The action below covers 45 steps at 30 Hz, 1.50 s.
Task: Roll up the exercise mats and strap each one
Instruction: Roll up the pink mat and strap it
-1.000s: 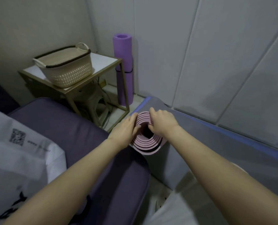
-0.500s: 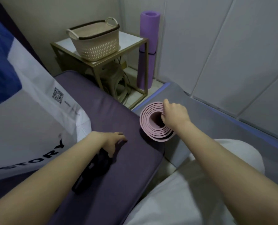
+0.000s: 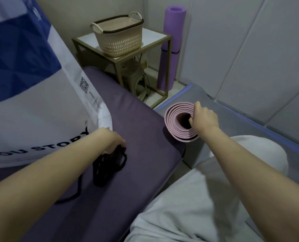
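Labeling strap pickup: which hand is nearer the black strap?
Left. The left hand grips the black strap on the purple cushion; the right hand is off to its right, holding the end of the rolled pink mat.

A: Where was there room for a hand to pass?

B: Over the purple cushion (image 3: 145,126), between the left hand (image 3: 113,142) and the rolled pink mat (image 3: 173,123), that stretch lay open.

A: And further left?

B: Blocked. A big white bag (image 3: 40,110) stood on the cushion just beside the left hand, and the black strap (image 3: 110,163) lay looped below that hand (one end trailed toward the near edge).

A: Behind the roll?

B: The side table (image 3: 168,67) with its basket (image 3: 119,39) closed the corner, and an upright purple mat (image 3: 169,49) stood just beside it against the wall. Rightward the grey mat (image 3: 236,119) ran free to the wall, though the person's knee (image 3: 249,154) crowded the near side.
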Available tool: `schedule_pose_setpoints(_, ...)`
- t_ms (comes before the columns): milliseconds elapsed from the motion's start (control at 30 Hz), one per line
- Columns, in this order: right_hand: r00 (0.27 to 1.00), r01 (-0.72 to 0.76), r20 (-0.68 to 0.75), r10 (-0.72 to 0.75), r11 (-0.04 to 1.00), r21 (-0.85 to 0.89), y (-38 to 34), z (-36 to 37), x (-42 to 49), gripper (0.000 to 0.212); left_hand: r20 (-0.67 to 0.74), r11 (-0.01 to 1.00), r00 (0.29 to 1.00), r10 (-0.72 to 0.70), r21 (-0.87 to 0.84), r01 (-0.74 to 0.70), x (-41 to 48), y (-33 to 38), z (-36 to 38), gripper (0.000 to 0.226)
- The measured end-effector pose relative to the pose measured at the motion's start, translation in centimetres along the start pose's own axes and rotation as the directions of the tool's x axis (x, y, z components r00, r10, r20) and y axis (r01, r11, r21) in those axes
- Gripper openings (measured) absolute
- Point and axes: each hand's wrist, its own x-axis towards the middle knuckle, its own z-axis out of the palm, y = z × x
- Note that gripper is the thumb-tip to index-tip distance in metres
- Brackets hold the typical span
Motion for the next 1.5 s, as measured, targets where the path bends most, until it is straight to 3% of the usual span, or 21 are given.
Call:
schedule_pose_setpoints(67,1.000,-0.024,0.003,0.024,0.999,0.023,0.1,0.2,-0.3,0.029,-0.007,0.994,1.000,-0.025,0.105,0.026,-0.5,0.3,1.5,0.103)
schedule_pose_setpoints(133,0.999,-0.045,0.000,0.045,0.998,0.038,0.1,0.3,-0.6,0.028,-0.143,0.981,0.989,-0.021,0.187,0.048,-0.8,1.3,3.2,0.107)
schedule_pose_setpoints(200,0.998,-0.061,-0.002,0.061,0.997,0.048,0.2,0.5,-0.9,0.027,-0.276,0.975,0.961,-0.013,0.209,0.074,-0.7,2.3,4.5,0.091)
schedule_pose_setpoints(267,0.998,-0.070,-0.002,0.070,0.996,0.054,0.4,0.5,-1.1,0.026,-0.317,0.983,0.947,-0.043,0.158,0.097,-0.4,3.1,5.2,0.070)
schedule_pose_setpoints(367,0.997,-0.074,0.006,0.074,0.996,0.056,0.5,0.6,-1.5,0.024,-0.280,0.996,0.956,-0.084,-0.006,0.086,0.1,3.2,5.4,0.047)
schedule_pose_setpoints(467,0.997,-0.081,0.008,0.081,0.996,0.045,0.8,0.7,-1.7,0.025,-0.353,0.947,0.919,-0.176,-0.317,0.059,1.1,3.1,4.4,0.046)
schedule_pose_setpoints(567,0.996,-0.086,0.013,0.086,0.996,0.034,0.9,0.8,-1.9,0.027,-0.483,0.735,0.790,-0.378,-0.676,-0.061,2.4,4.0,2.3,0.043)
schedule_pose_setpoints(633,0.996,-0.087,0.011,0.087,0.996,0.031,1.1,0.9,-2.0,0.028,-0.511,0.598,0.716,-0.475,-0.785,-0.164,2.8,4.8,0.7,0.039)
schedule_pose_setpoints(667,0.996,-0.086,0.013,0.086,0.996,0.025,1.3,1.0,-2.0,0.028,-0.511,0.576,0.716,-0.476,-0.796,-0.185,3.0,5.1,0.2,0.043)
schedule_pose_setpoints(767,0.998,-0.065,0.024,0.065,0.998,-0.002,1.4,1.0,-2.2,0.028,-0.450,0.726,0.792,-0.413,-0.688,-0.013,2.2,5.4,0.1,0.084)
schedule_pose_setpoints(833,0.998,-0.055,0.016,0.055,0.998,-0.004,1.3,1.0,-2.2,0.027,-0.452,0.813,0.778,-0.437,-0.568,0.127,0.9,5.3,1.2,0.080)
schedule_pose_setpoints(900,0.998,-0.057,0.008,0.057,0.998,-0.009,1.1,1.0,-2.4,0.027,-0.462,0.827,0.741,-0.487,-0.518,0.221,-0.3,5.8,3.1,0.065)
schedule_pose_setpoints(1033,0.998,-0.062,0.001,0.062,0.998,-0.013,1.2,1.0,-2.9,0.027,-0.250,0.729,0.751,-0.611,-0.548,0.411,-1.8,8.9,6.7,0.060)
schedule_pose_setpoints(1200,0.998,-0.053,0.023,0.053,0.998,-0.019,1.9,1.1,-3.3,0.029,0.044,0.523,0.740,-0.671,-0.679,0.515,-1.9,10.5,10.3,0.063)
schedule_pose_setpoints(1300,0.998,-0.053,0.020,0.054,0.998,-0.023,2.0,1.1,-3.5,0.027,0.060,0.406,0.729,-0.682,-0.798,0.445,-1.9,9.3,11.7,0.056)
schedule_pose_setpoints(1400,0.998,-0.057,0.010,0.057,0.998,-0.023,2.3,1.1,-3.6,0.025,-0.139,0.465,0.703,-0.698,-0.834,0.297,-1.7,8.7,11.1,0.033)
schedule_pose_setpoints(1500,0.999,-0.046,0.012,0.047,0.998,-0.035,2.5,1.0,-3.8,0.026,-0.269,0.487,0.710,-0.651,-0.865,0.119,-1.1,9.2,9.3,0.036)
